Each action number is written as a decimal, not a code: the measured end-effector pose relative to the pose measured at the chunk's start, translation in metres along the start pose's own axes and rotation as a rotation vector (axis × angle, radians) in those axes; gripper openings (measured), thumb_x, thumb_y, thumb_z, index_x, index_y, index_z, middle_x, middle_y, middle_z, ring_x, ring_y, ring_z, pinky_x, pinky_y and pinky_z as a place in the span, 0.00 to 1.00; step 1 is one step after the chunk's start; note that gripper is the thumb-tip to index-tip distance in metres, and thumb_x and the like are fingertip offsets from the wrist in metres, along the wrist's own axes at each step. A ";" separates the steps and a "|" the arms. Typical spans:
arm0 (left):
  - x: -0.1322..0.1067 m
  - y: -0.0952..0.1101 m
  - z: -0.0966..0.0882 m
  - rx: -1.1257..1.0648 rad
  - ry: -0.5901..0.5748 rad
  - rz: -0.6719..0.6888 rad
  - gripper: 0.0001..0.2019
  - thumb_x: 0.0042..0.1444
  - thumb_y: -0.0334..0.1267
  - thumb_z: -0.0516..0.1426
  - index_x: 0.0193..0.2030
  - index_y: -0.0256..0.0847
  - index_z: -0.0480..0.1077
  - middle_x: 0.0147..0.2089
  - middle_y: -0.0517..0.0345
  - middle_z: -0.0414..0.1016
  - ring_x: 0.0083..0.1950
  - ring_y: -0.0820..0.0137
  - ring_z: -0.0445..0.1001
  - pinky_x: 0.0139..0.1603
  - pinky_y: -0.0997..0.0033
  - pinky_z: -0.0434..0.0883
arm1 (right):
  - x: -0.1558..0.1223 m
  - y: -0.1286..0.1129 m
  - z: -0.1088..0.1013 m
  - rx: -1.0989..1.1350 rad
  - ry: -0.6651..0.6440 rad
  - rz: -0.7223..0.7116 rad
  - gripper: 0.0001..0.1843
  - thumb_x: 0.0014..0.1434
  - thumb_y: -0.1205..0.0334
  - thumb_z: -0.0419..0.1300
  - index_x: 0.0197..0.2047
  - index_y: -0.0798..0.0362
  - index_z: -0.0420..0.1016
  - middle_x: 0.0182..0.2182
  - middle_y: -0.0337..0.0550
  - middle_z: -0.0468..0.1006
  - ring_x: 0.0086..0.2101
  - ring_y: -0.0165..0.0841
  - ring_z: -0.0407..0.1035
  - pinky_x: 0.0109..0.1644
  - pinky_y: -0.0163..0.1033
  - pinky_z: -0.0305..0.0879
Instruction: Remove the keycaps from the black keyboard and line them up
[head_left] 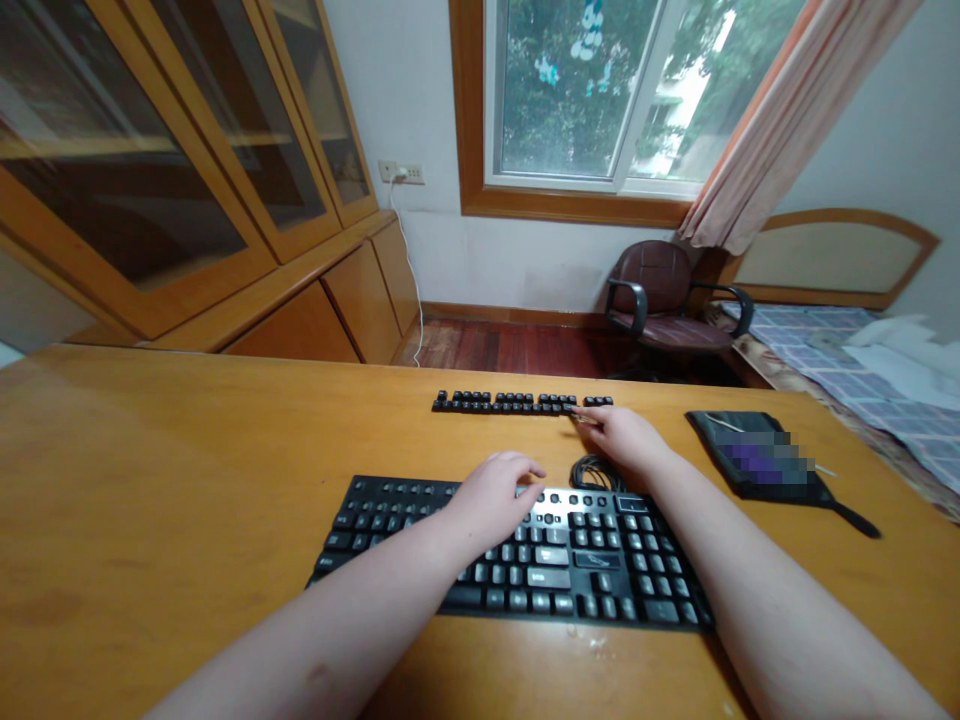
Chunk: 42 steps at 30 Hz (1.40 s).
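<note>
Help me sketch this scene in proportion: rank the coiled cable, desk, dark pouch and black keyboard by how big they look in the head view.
1. Desk
2. Black keyboard
3. Dark pouch
4. Coiled cable
No two look alike in size.

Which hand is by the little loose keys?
The right hand: it's at the right side of the loose keys, while the left hand is over the big keyboard.
</note>
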<state>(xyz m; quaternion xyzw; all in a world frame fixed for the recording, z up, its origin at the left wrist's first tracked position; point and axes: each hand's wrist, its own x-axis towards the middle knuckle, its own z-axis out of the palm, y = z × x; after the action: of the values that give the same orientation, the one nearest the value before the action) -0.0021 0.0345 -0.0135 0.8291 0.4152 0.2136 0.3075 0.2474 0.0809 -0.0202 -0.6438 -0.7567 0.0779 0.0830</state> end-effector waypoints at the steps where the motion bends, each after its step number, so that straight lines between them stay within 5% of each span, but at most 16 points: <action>1: 0.000 0.000 0.000 0.001 -0.002 0.001 0.09 0.56 0.38 0.53 0.40 0.41 0.72 0.42 0.56 0.74 0.46 0.65 0.70 0.49 0.65 0.66 | 0.000 0.000 0.000 -0.004 -0.002 -0.007 0.20 0.59 0.55 0.50 0.54 0.45 0.70 0.45 0.47 0.76 0.43 0.39 0.71 0.45 0.40 0.65; 22: 0.000 -0.002 0.001 0.012 -0.017 -0.008 0.08 0.55 0.37 0.53 0.40 0.41 0.72 0.42 0.56 0.74 0.47 0.66 0.70 0.50 0.65 0.65 | 0.000 -0.001 -0.002 -0.006 0.011 -0.013 0.19 0.60 0.54 0.49 0.52 0.44 0.72 0.46 0.45 0.76 0.43 0.38 0.71 0.45 0.38 0.65; 29: 0.000 0.000 0.001 0.011 -0.020 -0.010 0.09 0.55 0.37 0.53 0.40 0.41 0.72 0.42 0.56 0.74 0.46 0.65 0.70 0.50 0.65 0.66 | -0.001 -0.002 0.000 -0.005 0.002 -0.024 0.25 0.58 0.54 0.51 0.59 0.45 0.62 0.48 0.47 0.74 0.44 0.39 0.70 0.45 0.40 0.65; 42: 0.000 0.002 -0.001 0.030 -0.033 -0.009 0.09 0.55 0.37 0.53 0.40 0.41 0.72 0.42 0.55 0.74 0.46 0.65 0.70 0.50 0.65 0.66 | 0.000 -0.002 0.001 0.002 -0.040 -0.026 0.25 0.59 0.53 0.51 0.59 0.46 0.63 0.48 0.48 0.75 0.45 0.40 0.70 0.45 0.41 0.65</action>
<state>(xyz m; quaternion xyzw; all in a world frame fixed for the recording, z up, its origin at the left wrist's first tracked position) -0.0019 0.0341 -0.0117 0.8351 0.4169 0.1925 0.3028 0.2455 0.0805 -0.0205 -0.6321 -0.7665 0.0906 0.0694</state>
